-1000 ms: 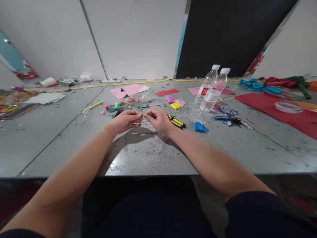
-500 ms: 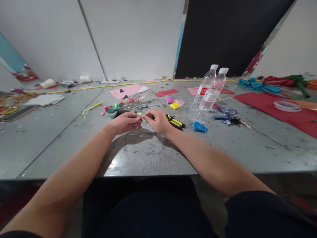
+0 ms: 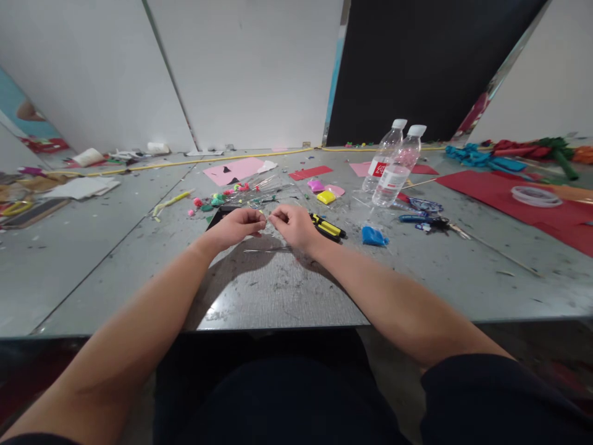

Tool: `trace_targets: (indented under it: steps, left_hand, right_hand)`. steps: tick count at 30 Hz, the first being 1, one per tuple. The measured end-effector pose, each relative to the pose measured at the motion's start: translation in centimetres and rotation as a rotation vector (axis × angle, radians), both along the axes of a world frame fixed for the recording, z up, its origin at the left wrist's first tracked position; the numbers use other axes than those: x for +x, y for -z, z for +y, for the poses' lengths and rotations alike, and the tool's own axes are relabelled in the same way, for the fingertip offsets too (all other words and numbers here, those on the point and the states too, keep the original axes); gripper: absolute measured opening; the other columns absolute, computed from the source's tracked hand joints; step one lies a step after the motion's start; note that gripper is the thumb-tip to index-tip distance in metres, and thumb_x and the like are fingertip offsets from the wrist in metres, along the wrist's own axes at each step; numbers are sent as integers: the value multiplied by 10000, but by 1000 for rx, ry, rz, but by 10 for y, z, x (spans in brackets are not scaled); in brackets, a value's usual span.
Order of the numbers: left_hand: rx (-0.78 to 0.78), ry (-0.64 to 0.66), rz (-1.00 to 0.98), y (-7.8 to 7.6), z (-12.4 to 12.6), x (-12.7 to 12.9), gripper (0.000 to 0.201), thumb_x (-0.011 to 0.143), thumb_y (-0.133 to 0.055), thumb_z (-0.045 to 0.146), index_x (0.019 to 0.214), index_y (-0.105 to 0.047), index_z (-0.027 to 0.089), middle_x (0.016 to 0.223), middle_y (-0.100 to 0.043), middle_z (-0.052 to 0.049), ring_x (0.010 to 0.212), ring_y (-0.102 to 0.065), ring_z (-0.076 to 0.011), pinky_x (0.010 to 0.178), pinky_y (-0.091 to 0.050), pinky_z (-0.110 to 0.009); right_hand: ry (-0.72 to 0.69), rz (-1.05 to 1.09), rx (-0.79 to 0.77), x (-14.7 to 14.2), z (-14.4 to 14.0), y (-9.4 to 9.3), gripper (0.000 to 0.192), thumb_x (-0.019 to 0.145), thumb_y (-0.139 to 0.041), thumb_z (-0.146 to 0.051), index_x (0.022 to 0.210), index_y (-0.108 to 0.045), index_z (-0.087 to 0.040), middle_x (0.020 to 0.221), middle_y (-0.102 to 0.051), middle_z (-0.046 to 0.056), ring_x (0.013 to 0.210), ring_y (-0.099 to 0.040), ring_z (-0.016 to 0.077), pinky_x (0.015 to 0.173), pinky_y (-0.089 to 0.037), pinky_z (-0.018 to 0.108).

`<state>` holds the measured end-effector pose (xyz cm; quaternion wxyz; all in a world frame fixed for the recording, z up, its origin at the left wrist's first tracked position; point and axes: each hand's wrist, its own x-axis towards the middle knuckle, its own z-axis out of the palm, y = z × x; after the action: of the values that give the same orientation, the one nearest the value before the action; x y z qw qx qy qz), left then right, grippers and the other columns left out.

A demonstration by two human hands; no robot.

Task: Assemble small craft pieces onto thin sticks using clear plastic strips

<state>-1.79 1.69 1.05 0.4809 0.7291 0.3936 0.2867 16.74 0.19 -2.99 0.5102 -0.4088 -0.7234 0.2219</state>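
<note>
My left hand (image 3: 237,226) and my right hand (image 3: 291,224) meet fingertip to fingertip above the grey table (image 3: 278,290). Both pinch a small thin item between them; it is too small to identify. A thin wire or stick (image 3: 269,250) lies on the table just below the hands. Behind the hands sit a clear plastic bag (image 3: 266,191) and small coloured clay pieces (image 3: 217,199). A yellow-and-black utility knife (image 3: 328,228) lies right of my right hand.
Two water bottles (image 3: 393,164) stand at right. Nearby lie a blue clay packet (image 3: 373,235), yellow (image 3: 327,197) and pink packets (image 3: 317,185), keys (image 3: 428,224), pink paper (image 3: 236,169), red sheets (image 3: 509,198) with a tape ring (image 3: 532,196), and clutter at far left (image 3: 55,188).
Both hands stay together at the same spot, with only slight finger movement. The view has shifted a little.
</note>
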Motion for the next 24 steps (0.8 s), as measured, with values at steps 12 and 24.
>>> trace_targets:
  steps: [12, 24]
  left_hand:
    - [276, -35, 117, 6, 3, 1, 130, 749, -720, 253, 783, -616, 182, 700, -618, 4, 646, -561, -130, 634, -446, -273]
    - [534, -205, 270, 5, -7, 9, 104, 764, -661, 244, 720, -580, 195, 666, -576, 9, 613, -476, -133, 604, -359, -278]
  right_hand:
    - [23, 10, -36, -2, -2, -1, 167, 861, -595, -270, 714, -571, -193, 604, -540, -32, 572, -436, 115, 605, -357, 265]
    - [7, 27, -21, -1, 1, 4, 220, 891, -585, -350, 733, -564, -198, 614, -558, -19, 582, -469, 130, 609, -370, 278]
